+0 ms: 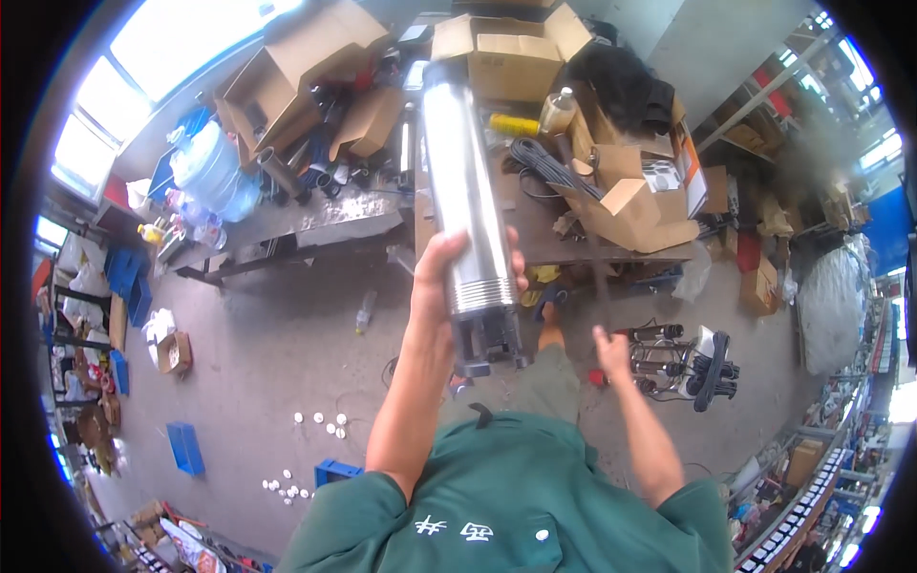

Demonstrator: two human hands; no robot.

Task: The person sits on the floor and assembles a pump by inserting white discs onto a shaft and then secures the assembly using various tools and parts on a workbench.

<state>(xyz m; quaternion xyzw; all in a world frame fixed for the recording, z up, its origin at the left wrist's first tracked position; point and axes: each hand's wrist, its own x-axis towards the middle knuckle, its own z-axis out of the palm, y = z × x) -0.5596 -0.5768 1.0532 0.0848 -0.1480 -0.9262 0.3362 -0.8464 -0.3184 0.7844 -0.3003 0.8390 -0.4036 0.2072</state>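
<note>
Steel cylinder (468, 191): in the head view, it is standing tilted before the chest, its polished barrel leaning away toward the workbench (358, 212).
Left hand (432, 286): it is gripping the barrel near its lower end, the thumb pressing along the left side and the fingertips (517, 260) curling round the right; the barrel is sitting between them, the palm hiding behind it.
Threaded collar (482, 294): it is showing just below the thumb and fingertips.
Black pronged bracket (468, 344): it is hanging under the collar, its prongs pointing toward the green shirt (516, 477).
Right hand (614, 355): it is hovering apart from the cylinder, fingers seemingly curling; blur is hiding whether they are pinching the slim dark rod (599, 277) above, so I cannot tell.
Black cable bundle (709, 372): it is lying to the right of that hand.
Bench clutter: an open cardboard box (518, 76), a yellow tube (514, 124) and coiled cable (544, 162) are lying beyond the cylinder.
Floor (267, 353): white round caps (341, 419) and a blue bin (185, 449) are resting on the left.
</note>
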